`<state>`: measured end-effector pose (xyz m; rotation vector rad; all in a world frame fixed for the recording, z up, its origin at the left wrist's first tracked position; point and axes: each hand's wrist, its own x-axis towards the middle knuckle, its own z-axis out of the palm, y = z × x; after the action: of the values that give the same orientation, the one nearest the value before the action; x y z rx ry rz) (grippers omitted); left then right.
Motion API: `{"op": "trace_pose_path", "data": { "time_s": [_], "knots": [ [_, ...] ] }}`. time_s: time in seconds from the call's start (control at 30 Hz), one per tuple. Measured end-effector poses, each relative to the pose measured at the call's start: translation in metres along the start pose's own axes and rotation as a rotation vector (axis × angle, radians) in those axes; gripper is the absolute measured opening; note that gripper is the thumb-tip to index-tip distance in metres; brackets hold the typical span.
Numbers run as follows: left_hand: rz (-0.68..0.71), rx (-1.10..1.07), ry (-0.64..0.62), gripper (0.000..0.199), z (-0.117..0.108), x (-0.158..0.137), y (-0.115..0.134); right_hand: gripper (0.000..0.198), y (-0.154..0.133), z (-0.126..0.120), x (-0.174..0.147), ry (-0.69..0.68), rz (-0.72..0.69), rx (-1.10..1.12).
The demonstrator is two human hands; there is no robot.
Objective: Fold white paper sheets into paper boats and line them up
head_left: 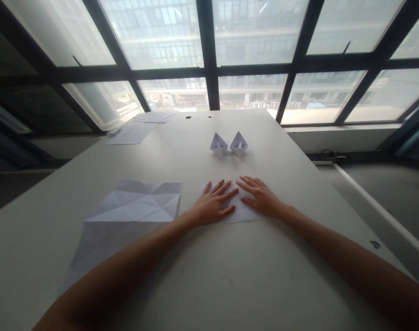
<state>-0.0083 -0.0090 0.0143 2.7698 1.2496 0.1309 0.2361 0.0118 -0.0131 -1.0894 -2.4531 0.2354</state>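
Note:
A folded sheet of white paper [242,214] lies flat on the table, partly covered by both hands. Over its left side my left hand [214,202] rests with fingers spread, pressing on the paper. My right hand [259,194] lies on the right side, its fingers stretched out and touching the same paper. To the left, a larger creased sheet of paper [137,207] is unfolded, its lower part passing behind my left forearm. Beyond the hands stand two folded paper boats, the left boat [218,145] beside the right boat [239,144].
Flat white sheets [130,134] lie at the far left of the white table [195,280]. Near them is a small pale object I cannot make out. A small dark mark or clip [375,244] sits near the right edge. Large windows [252,92] stand behind the table.

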Motion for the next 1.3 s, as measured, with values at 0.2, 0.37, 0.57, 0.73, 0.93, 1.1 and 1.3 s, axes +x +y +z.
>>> {"op": "trace_pose_path", "data": {
  "time_s": [0.2, 0.37, 0.57, 0.73, 0.93, 1.1, 1.3],
  "knots": [
    [0.070, -0.007, -0.007, 0.060, 0.0023, 0.0008, -0.0015, 0.043, 0.0013, 0.0033, 0.0004, -0.074, 0.076, -0.056],
    [0.052, -0.020, 0.022, 0.059, 0.0043, 0.0021, -0.0027, 0.043, 0.0018, 0.0029, 0.0008, -0.057, 0.089, -0.035],
    [0.039, -0.025, 0.027, 0.058, 0.0038, 0.0021, -0.0015, 0.043, 0.0024, 0.0023, 0.0008, -0.055, 0.079, -0.034],
    [0.042, -0.017, 0.023, 0.059, 0.0021, 0.0010, -0.0009, 0.044, 0.0014, 0.0021, 0.0007, -0.059, 0.078, -0.040],
    [0.044, -0.030, 0.024, 0.059, 0.0028, 0.0001, -0.0024, 0.045, -0.0007, -0.0005, 0.0003, -0.074, 0.065, -0.053],
    [0.039, -0.035, 0.020, 0.059, 0.0021, -0.0003, -0.0017, 0.046, -0.0017, -0.0022, -0.0009, -0.074, 0.051, -0.045],
    [0.035, -0.037, 0.024, 0.059, 0.0004, -0.0011, -0.0006, 0.048, -0.0026, -0.0033, -0.0015, -0.084, 0.052, -0.043]
  ]
}}
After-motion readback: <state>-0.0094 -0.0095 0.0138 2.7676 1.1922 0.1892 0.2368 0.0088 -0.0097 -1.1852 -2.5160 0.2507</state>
